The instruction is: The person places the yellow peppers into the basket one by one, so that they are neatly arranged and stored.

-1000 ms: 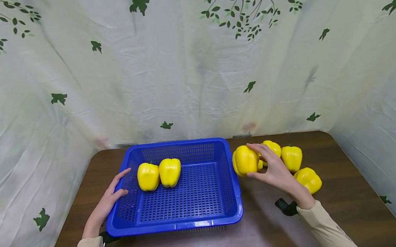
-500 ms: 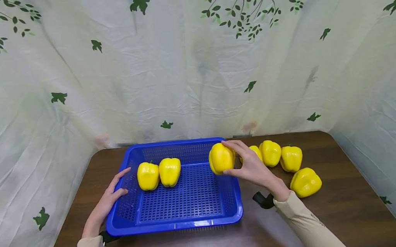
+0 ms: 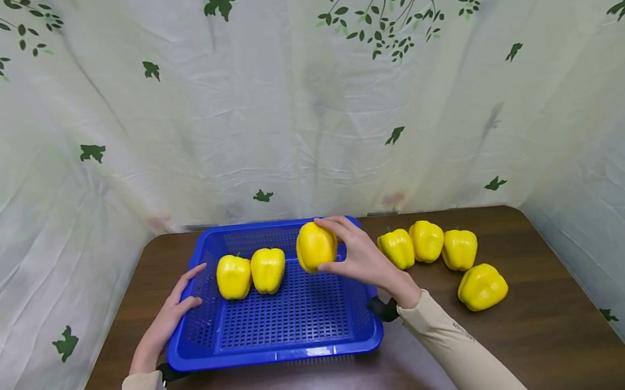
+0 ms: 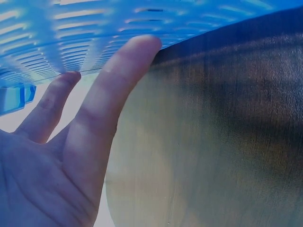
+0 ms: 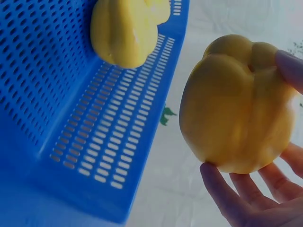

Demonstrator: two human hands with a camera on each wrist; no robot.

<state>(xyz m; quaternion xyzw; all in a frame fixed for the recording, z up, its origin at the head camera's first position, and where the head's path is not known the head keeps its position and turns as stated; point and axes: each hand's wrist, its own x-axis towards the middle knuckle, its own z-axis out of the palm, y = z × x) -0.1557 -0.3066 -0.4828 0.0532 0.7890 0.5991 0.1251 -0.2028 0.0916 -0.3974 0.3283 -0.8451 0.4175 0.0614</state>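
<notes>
The pepper (image 3: 315, 246) hangs in the air over the basket (image 3: 280, 350), above its back right part, and I see it gripped from its right side by my right hand (image 3: 363, 261), fingers curled over the top and thumb (image 5: 221, 191) under the lower edge. In the right wrist view the pepper (image 5: 236, 104) sits upright between the fingers (image 5: 289, 68) and thumb, blossom end toward the camera, with the basket floor (image 5: 45, 61) off to its left and below. So the thing lies left of my palm, and the free floor of the basket lies straight beneath it and toward me. Just left of it, two peppers (image 3: 251, 274) already stand side by side on the basket floor, touching each other; the held one is near the right one of them but apart from it. My left hand (image 3: 169, 319) rests with straight fingers (image 4: 116, 90) against the basket's left wall, holding nothing. It is the farther hand; the right one has the load. To the right on the table (image 3: 548, 323), four more peppers (image 3: 438, 252) lie outside the basket, three in a row and one nearer me
</notes>
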